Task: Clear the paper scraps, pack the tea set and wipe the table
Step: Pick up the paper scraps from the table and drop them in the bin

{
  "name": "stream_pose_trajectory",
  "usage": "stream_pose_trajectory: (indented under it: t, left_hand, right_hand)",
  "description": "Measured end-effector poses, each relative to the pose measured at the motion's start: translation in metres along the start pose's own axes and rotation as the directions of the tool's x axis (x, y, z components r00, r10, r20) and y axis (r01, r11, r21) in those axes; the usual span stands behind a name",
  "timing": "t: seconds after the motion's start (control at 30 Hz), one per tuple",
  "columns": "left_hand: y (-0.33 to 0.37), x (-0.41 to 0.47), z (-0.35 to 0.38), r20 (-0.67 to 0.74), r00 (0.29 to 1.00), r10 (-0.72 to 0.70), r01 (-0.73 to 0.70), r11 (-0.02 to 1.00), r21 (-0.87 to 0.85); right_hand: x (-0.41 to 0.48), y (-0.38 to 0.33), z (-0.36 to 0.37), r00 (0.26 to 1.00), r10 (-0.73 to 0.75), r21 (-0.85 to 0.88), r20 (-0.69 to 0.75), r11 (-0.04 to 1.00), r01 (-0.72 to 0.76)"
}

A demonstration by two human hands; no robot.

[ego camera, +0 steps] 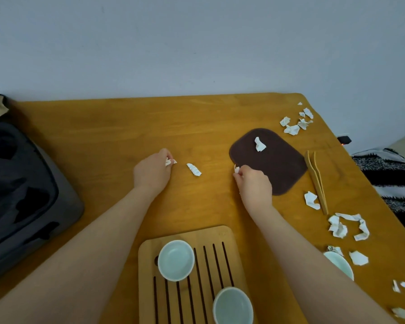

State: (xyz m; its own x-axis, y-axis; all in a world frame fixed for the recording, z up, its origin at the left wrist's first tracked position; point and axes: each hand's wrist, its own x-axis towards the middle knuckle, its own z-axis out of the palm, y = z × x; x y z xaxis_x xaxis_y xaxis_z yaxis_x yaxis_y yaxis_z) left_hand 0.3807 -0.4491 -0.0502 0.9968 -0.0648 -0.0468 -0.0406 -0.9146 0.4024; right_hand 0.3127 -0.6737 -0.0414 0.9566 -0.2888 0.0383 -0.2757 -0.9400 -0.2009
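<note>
My left hand [153, 171] pinches a paper scrap [170, 162]; my right hand [254, 183] pinches a second scrap [236, 169] at the dark mat's [278, 167] edge. Between them a loose scrap [194, 169] lies on the worktop [98, 136] — feather-light and crumpled, I judge — best nipped at a raised fold.

Crumpled white paper scraps [291, 129] are lying scattered down the right side of the table [103, 127], one sitting on the dark brown cloth [278, 169]. Two pale green cups [175, 260] are standing upright on the slatted wooden tray [197, 237]; wooden tongs [316, 181] are lying beside the cloth.
</note>
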Motion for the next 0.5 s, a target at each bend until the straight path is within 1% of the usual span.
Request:
stream_pose_trajectory:
  t: [0.07, 0.13, 0.23, 0.3, 0.37, 0.5]
  left_hand:
    - [-0.004, 0.004, -0.003, 0.023, 1.000, -0.016, 0.019, 0.993, -0.119]
    - [-0.009, 0.010, -0.007, 0.048, 0.997, -0.063, 0.074, 0.956, -0.283]
    - [-0.012, 0.013, -0.013, 0.120, 0.976, -0.179, 0.216, 0.823, -0.525]
    - [-0.013, 0.013, -0.014, 0.143, 0.969, -0.201, 0.247, 0.770, -0.589]
    - [-0.015, 0.012, -0.013, 0.149, 0.972, -0.180, 0.233, 0.758, -0.609]
    - [-0.014, 0.012, -0.016, 0.178, 0.972, -0.156, 0.235, 0.734, -0.637]
  right_hand:
    - [0.002, -0.008, 0.001, 0.999, -0.045, -0.002, 0.022, 0.999, 0.045]
    - [0.003, -0.018, 0.002, 0.990, -0.128, 0.029, 0.059, 0.992, 0.126]
    - [0.006, -0.037, 0.007, 0.957, -0.244, 0.053, 0.155, 0.970, 0.239]
    - [0.010, -0.050, 0.010, 0.942, -0.262, 0.110, 0.211, 0.964, 0.243]
    - [0.014, -0.059, 0.010, 0.932, -0.249, 0.180, 0.264, 0.962, 0.206]
    - [0.017, -0.070, 0.009, 0.933, -0.206, 0.269, 0.296, 0.955, 0.125]
